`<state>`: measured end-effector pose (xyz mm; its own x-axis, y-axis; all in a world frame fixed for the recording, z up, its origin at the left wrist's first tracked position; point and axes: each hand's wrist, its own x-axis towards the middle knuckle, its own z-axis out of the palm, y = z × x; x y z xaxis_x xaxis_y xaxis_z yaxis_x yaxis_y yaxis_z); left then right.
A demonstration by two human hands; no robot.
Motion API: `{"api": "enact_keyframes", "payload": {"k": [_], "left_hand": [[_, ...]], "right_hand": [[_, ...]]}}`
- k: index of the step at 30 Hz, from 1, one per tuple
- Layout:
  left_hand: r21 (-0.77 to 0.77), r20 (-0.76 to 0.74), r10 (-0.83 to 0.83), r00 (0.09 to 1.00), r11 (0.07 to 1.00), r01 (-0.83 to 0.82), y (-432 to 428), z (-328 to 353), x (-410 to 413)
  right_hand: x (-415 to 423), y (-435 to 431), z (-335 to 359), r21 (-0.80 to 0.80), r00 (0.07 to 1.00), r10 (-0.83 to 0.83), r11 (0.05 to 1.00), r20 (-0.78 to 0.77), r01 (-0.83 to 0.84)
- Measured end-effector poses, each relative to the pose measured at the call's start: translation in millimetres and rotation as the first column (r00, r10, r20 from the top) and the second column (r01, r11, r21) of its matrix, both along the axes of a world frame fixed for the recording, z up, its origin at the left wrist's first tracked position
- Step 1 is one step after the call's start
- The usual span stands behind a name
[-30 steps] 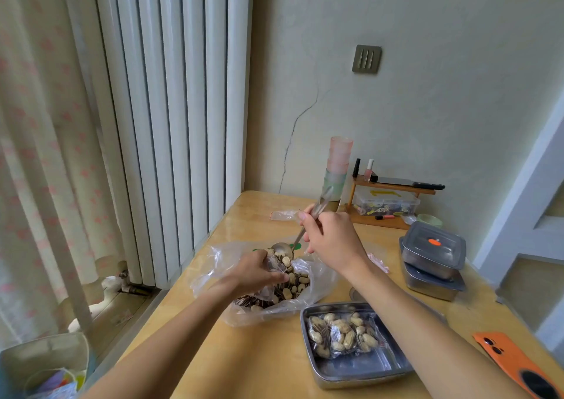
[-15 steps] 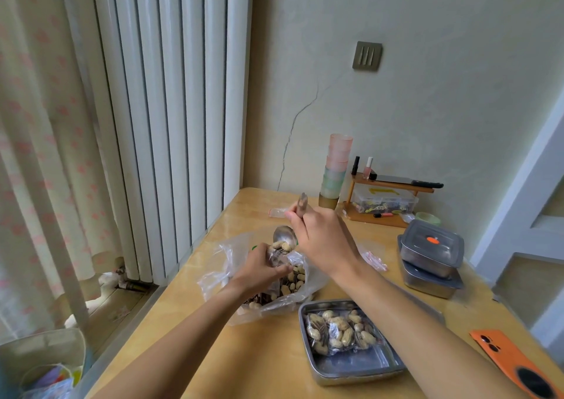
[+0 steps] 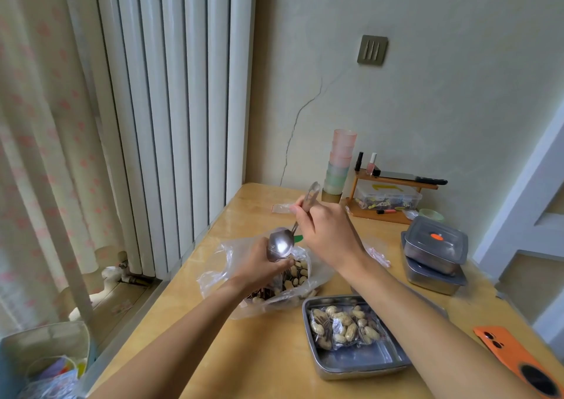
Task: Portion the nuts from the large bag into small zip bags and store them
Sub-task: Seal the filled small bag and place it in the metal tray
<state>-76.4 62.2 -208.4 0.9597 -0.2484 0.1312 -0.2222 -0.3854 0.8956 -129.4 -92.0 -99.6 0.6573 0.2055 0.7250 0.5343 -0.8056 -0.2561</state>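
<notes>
The large clear bag lies open on the table with peanuts and dark seeds inside. My left hand sits in its mouth, fingers closed on clear plastic that looks like a small zip bag, mostly hidden by the hand. My right hand grips the handle of a metal spoon. The spoon is tipped steeply, the back of its bowl facing me, right above my left fingers. A filled small zip bag lies in a steel tray at the front.
Two stacked lidded steel containers stand at the right. An orange phone lies near the right front edge. Stacked cups and a small wooden shelf stand at the back wall. Empty zip bags lie behind the hands.
My right hand lifted the spoon with nuts out of the large bag and tipped it over my left hand. The left hand stayed in the bag's mouth.
</notes>
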Motion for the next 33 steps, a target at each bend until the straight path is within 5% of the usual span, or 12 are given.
{"api": "enact_keyframes", "payload": {"k": [6, 13, 20, 27, 33], "left_hand": [[0.057, 0.002, 0.026, 1.0, 0.998, -0.026, 9.9, 5.8, -3.2], [0.192, -0.063, 0.068, 0.996, 0.98, -0.055, 16.9, 12.0, -1.8], [0.306, -0.08, 0.13, 0.988, 0.947, -0.1, 28.6, 13.1, 4.2], [0.544, -0.065, 0.205, 0.977, 0.828, -0.138, 31.7, 14.2, 1.6], [0.553, -0.067, 0.203, 0.977, 0.822, -0.133, 31.2, 11.8, 2.1]], "right_hand": [[3.0, 0.3, -0.2, 0.058, 0.998, -0.026, 0.998, -0.053, 0.029], [9.5, -3.6, -21.5, 0.078, 0.947, -0.275, 0.954, -0.165, 0.29], [6.2, -7.7, -28.2, -0.141, 0.923, -0.201, 0.976, -0.327, 0.163], [-3.6, -6.8, -20.5, -0.151, 0.898, -0.207, 0.976, -0.389, 0.159], [1.0, -3.0, -29.8, 0.092, 0.831, -0.148, 0.968, -0.536, 0.232]]}}
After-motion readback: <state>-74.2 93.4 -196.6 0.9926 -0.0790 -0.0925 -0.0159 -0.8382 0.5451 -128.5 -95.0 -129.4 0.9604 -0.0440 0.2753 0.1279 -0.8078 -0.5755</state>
